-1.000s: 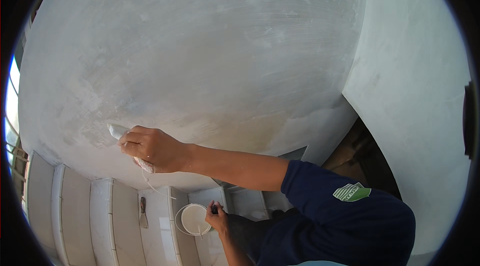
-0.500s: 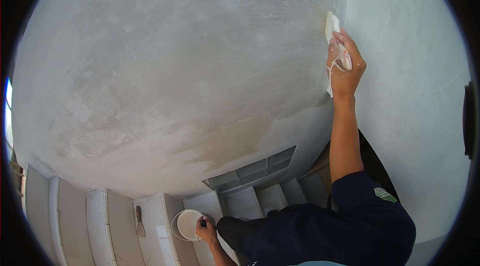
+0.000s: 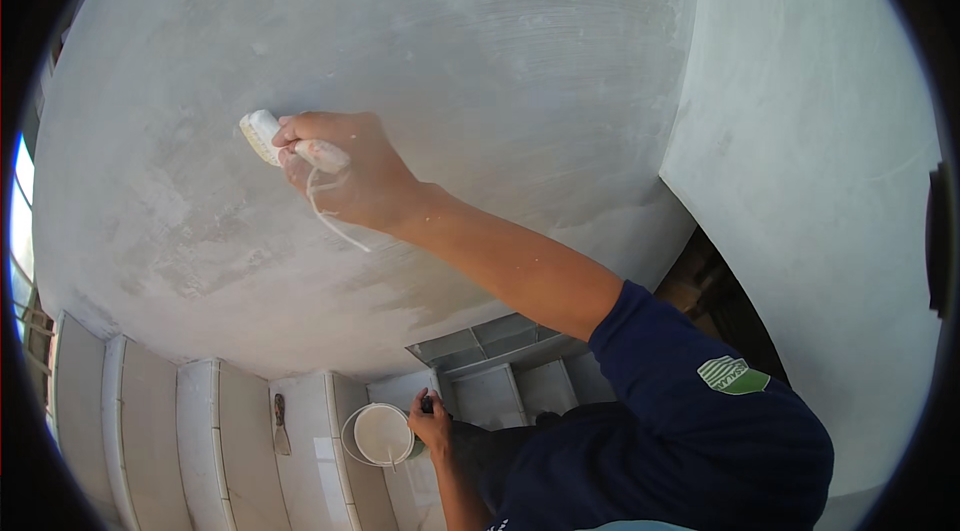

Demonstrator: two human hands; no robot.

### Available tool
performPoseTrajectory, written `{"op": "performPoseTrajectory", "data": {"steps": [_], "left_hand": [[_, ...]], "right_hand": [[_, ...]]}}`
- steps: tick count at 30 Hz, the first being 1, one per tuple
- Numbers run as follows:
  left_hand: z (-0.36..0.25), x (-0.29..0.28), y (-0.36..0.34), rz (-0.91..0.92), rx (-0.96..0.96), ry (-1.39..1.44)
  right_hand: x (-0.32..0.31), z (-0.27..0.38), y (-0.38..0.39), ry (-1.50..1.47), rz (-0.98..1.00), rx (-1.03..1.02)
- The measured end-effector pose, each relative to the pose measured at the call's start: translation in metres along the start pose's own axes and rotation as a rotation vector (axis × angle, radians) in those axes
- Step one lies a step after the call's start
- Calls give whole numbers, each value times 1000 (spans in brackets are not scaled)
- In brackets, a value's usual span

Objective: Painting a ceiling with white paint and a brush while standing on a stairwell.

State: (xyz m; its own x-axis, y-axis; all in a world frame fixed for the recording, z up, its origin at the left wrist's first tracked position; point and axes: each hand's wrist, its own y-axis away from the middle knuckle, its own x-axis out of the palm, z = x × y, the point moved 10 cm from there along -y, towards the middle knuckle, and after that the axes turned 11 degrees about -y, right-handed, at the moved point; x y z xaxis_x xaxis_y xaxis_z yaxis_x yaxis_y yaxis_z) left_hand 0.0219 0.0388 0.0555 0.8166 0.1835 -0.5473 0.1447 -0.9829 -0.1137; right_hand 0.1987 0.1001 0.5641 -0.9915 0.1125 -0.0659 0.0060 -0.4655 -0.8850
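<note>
My right hand (image 3: 335, 166) grips a white paint brush (image 3: 258, 131) with a pale, stained handle and a dangling white string, its head at the grey, patchy plastered wall (image 3: 480, 81). My left hand (image 3: 430, 423) is low at the centre, fingers closed round a small dark thing too small to name, right beside a white bucket (image 3: 384, 434) of pale liquid with a wire handle and a thin stick at its front.
Pale tiled stairs (image 3: 240, 441) run along the wall's foot, with a scraper (image 3: 281, 423) lying on a step. A low pane-divided opening (image 3: 470, 341) sits in the wall. A pale curved wall (image 3: 810, 191) rises at right beside a dark gap. Bars and daylight show at far left.
My right hand with the brush went from the left up to the right-hand corner, then back across to the left, now higher than a second ago. My left hand stays by the bucket.
</note>
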Motion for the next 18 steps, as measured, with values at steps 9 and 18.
{"op": "performPoseTrajectory", "data": {"steps": [9, 18], "left_hand": [[65, -52, -28, 24, -38, -53], [90, -48, 12, -97, -143, 69]], "right_hand": [[-277, 197, 134, 979, -805, -194], [80, 28, 71, 686, 32, -396]]}}
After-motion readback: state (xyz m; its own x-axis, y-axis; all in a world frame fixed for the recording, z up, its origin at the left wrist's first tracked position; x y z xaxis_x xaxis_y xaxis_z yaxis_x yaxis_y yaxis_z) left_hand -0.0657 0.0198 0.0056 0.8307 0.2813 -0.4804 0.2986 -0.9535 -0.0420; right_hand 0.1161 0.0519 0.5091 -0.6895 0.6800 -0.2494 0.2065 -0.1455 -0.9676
